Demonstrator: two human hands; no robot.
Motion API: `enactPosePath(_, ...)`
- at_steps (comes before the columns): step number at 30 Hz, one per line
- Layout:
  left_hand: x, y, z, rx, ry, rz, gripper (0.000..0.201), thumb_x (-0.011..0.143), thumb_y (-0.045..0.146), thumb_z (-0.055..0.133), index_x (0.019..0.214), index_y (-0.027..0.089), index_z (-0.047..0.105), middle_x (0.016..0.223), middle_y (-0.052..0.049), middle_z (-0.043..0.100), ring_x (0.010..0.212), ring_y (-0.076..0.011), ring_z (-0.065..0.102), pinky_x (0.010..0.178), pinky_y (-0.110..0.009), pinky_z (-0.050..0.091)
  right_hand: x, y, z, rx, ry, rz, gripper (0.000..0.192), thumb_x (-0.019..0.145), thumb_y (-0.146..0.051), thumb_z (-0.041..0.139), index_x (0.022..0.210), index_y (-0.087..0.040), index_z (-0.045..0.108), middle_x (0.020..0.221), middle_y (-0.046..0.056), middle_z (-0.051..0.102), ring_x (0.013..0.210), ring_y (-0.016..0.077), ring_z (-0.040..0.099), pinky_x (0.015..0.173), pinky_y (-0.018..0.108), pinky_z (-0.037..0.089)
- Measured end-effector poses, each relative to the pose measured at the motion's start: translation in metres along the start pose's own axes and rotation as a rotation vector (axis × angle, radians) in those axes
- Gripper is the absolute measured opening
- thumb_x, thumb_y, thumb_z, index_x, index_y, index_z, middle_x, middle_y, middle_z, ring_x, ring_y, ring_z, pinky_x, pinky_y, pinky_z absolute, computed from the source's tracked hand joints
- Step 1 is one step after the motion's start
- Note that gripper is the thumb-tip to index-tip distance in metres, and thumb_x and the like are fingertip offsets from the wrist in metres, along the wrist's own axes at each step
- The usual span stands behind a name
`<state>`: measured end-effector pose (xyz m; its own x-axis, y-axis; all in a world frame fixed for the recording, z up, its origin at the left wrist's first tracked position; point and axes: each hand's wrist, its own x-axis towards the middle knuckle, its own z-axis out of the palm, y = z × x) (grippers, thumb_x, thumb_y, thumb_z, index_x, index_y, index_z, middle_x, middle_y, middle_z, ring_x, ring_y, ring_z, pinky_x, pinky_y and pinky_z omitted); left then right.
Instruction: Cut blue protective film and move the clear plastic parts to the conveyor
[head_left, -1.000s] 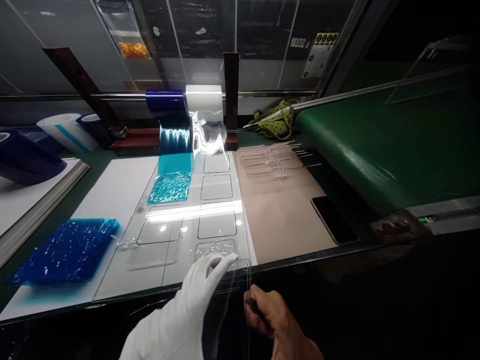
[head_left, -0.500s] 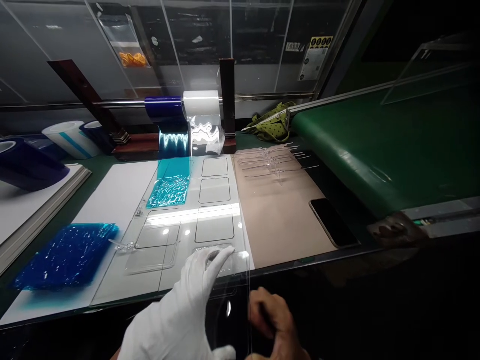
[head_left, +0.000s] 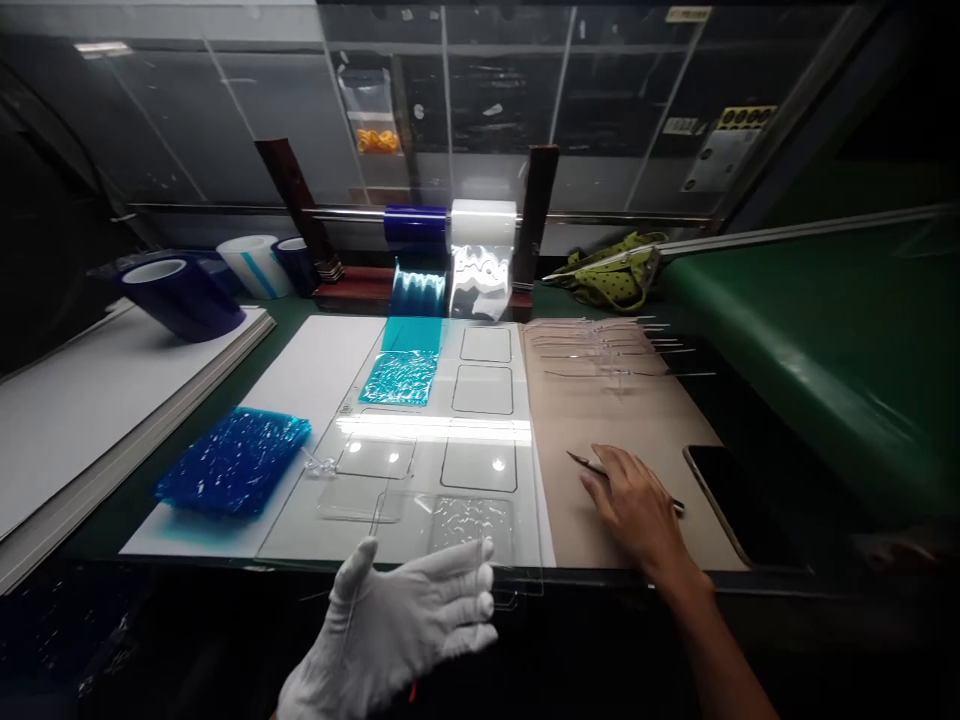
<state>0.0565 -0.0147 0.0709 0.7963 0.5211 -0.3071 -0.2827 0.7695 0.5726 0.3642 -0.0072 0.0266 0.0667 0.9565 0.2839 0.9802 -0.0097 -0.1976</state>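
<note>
My left hand (head_left: 409, 615), in a white glove, supports a clear plastic plate (head_left: 457, 525) from below at the table's near edge, fingers spread and thumb up. My bare right hand (head_left: 637, 505) lies on the beige mat (head_left: 600, 420) over a thin dark tool like tweezers (head_left: 581, 460). The tool's ends stick out on both sides of the hand. In front lies a clear template sheet (head_left: 480, 435) with several outlined rectangles. A piece of teal film (head_left: 397, 378) lies on one of them.
A film dispenser with a blue roll (head_left: 414, 225) and a clear roll (head_left: 484, 222) stands at the back. Crumpled blue film (head_left: 232, 462) lies at left. There are loose film rolls (head_left: 176, 290), a phone (head_left: 731, 500), a row of clear parts (head_left: 607, 345), and a green conveyor belt (head_left: 825, 340) at right.
My right hand left the plate's edge and moved right onto the beige mat with the thin tool. My left hand now carries the clear plate alone. The view shifted left.
</note>
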Motion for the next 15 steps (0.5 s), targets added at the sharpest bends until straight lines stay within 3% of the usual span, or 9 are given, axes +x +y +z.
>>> enactPosePath(3, 0.005, -0.007, -0.003, -0.429, -0.051, -0.053, 0.115, 0.056, 0.082, 0.053, 0.133, -0.004, 0.042, 0.121, -0.023, 0.057, 0.111, -0.0314, 0.056, 0.104, -0.05, 0.033, -0.008, -0.046, -0.02, 0.141, 0.029, -0.2, 0.064, 0.087, -0.049, 0.053, 0.137, -0.011, 0.039, 0.133, 0.017, 0.054, 0.123, 0.0304, 0.049, 0.105, 0.048, 0.038)
enactPosePath(8, 0.012, -0.009, -0.008, -0.544, -0.126, -0.032, 0.12, 0.052, 0.077, 0.062, 0.138, -0.002, 0.034, 0.134, -0.025, 0.046, 0.122, -0.0342, 0.047, 0.104, -0.044, 0.03, -0.008, -0.123, -0.044, 0.283, -0.136, -0.575, 0.101, 0.075, -0.06, 0.058, 0.147, -0.004, 0.014, 0.145, 0.021, 0.04, 0.137, 0.033, 0.032, 0.113, 0.057, 0.023)
enactPosePath(11, 0.015, -0.008, -0.01, -0.545, -0.202, -0.005, 0.124, 0.051, 0.08, 0.061, 0.14, 0.0, 0.031, 0.136, -0.026, 0.043, 0.126, -0.0363, 0.043, 0.104, -0.043, 0.029, -0.001, -0.143, -0.04, 0.257, -0.205, -0.648, 0.11, 0.073, -0.063, 0.058, 0.148, -0.001, 0.006, 0.146, 0.025, 0.037, 0.138, 0.0367, 0.029, 0.11, 0.064, 0.02)
enactPosePath(15, 0.019, 0.0, -0.008, -0.557, -0.214, 0.055, 0.113, 0.063, 0.083, 0.048, 0.141, 0.003, 0.031, 0.136, -0.025, 0.044, 0.125, -0.0354, 0.045, 0.104, -0.045, 0.029, 0.005, -0.148, -0.034, 0.256, -0.215, -0.629, 0.115, 0.07, -0.057, 0.064, 0.148, 0.0, 0.002, 0.143, 0.027, 0.041, 0.135, 0.037, 0.035, 0.111, 0.064, 0.02)
